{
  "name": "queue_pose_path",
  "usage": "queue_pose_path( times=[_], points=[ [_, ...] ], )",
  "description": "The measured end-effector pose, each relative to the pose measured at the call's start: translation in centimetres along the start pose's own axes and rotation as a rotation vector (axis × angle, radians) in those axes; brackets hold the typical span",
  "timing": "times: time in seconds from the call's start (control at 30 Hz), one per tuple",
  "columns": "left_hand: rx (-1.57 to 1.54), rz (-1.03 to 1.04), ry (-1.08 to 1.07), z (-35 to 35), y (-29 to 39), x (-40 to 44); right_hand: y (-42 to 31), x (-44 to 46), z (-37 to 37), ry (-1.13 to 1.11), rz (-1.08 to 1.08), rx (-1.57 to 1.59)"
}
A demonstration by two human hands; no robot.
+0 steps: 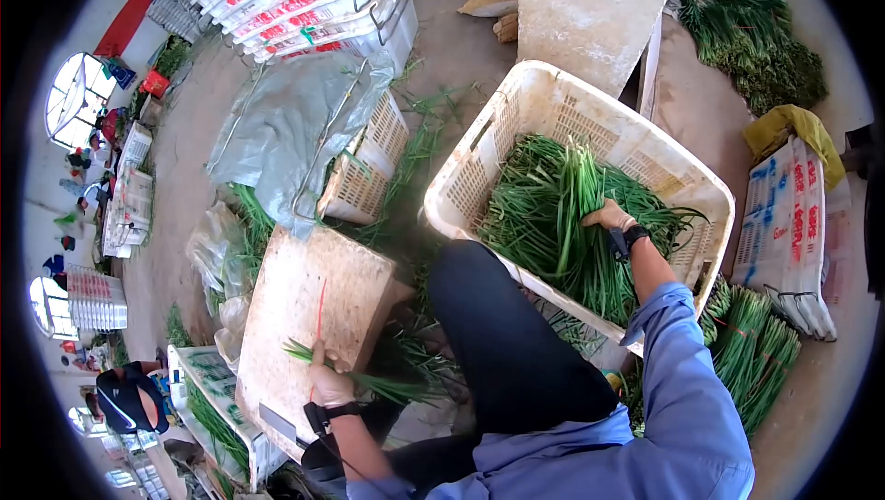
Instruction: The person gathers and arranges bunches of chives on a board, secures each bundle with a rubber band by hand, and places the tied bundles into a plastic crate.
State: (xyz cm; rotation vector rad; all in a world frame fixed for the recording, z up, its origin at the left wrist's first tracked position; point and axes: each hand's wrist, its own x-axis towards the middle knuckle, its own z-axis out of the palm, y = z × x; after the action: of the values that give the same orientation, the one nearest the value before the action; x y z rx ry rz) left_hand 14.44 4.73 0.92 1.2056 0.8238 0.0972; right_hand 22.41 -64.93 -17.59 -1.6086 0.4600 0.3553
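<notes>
My right hand (610, 216) is closed around a bunch of green chives (576, 200) inside a cream plastic crate (562, 81). More loose chives lie around and under that bunch. Over a worn, pale board (304, 265) to the left, my left hand (332, 380) is closed on a small bunch of chives (392, 389), whose ends stick out on both sides of the fist. A thin red strip (322, 302) stands out against the board just beyond my left hand.
Tied chive bundles (751, 348) lie right of the crate. A grey plastic sheet (290, 127) covers another crate (369, 164) ahead. Stacked white crates (304, 2) rise at the back. Dark green bunches (761, 44) pile up far right. A person (129, 403) is at lower left.
</notes>
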Motion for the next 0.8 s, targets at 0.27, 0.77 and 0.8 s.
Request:
queue_pose_path(
  times=[0.27, 0.77, 0.8],
  points=[
    [-0.425, 0.194, -0.525, 6.2, 11.4, -6.4, -3.7, -5.9, -1.3, -0.207, -0.075, 0.061],
    [-0.376, -0.35, -0.747, 31.1, -8.6, -18.3, -12.2, -14.8, -3.2, -0.254, -0.107, 0.058],
    [-0.372, -0.364, -0.743, 31.1, -10.7, -17.8, -13.3, -15.9, -2.3, -0.233, -0.094, 0.032]
  ],
)
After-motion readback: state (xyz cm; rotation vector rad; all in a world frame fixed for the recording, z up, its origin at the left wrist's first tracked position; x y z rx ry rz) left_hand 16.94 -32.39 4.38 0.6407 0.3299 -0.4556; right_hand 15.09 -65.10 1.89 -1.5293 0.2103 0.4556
